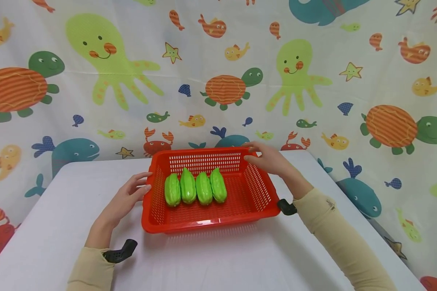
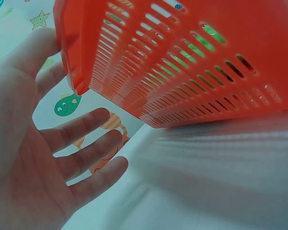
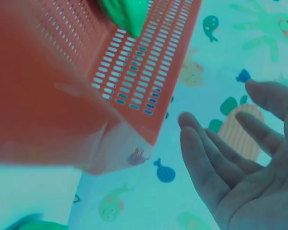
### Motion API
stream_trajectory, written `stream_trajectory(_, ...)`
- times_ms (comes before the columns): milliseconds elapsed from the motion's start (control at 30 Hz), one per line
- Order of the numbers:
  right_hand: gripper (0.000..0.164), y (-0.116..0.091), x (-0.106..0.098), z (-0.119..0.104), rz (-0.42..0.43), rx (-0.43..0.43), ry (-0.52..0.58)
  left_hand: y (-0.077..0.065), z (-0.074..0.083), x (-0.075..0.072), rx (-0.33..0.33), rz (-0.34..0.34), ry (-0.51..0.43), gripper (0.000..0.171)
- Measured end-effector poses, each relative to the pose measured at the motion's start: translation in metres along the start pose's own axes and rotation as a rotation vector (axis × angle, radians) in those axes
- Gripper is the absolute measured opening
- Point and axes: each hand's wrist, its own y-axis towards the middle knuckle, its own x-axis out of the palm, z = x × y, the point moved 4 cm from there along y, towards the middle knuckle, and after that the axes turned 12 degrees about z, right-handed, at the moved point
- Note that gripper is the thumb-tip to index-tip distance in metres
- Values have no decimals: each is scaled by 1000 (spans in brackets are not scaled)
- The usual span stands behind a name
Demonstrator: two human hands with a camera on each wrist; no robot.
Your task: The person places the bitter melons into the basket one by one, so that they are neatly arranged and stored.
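Observation:
A red slotted plastic basket (image 1: 204, 221) is on the white-covered table. Inside it, several glossy green ribbed oblong vegetables (image 1: 188, 189) lie side by side toward the left. My left hand (image 1: 129, 198) is at the basket's left rim; in the left wrist view its thumb and index finger are right at the rim, the other fingers spread below. Over the far right corner is my right hand (image 1: 266, 159). From the right wrist, that hand (image 3: 249, 158) appears beside the basket with fingers parted and nothing between them.
The white tabletop (image 1: 211, 262) extends around the basket. Behind it hangs a curtain (image 1: 189, 40) printed with sea animals, close to the table's far edge. Black straps with small devices (image 1: 120, 251) sit on both wrists, over beige sleeves.

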Motion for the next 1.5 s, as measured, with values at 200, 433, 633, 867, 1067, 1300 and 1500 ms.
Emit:
stream_trajectory(200,48,-4,-10,13,132,74,90,1,0,-2,10,-3,-11,62)
stream_trajectory(433,49,-9,-11,43,274,109,116,1,-1,-2,7,-1,-9,62)
stream_trajectory(633,47,-12,-12,83,358,121,87,1,-1,-2,10,0,-13,62)
stream_trajectory(867,53,-18,-11,129,331,193,-6,1,0,-3,6,5,-10,63)
stream_trajectory(1067,57,-26,-8,157,274,236,-78,0,-1,-3,3,6,-16,64)
stream_trajectory(1300,61,-32,-3,180,169,283,-118,0,-2,-1,-2,8,-25,65)
stream_trajectory(1500,63,-35,1,191,125,304,-115,0,-1,0,-5,5,-27,65)
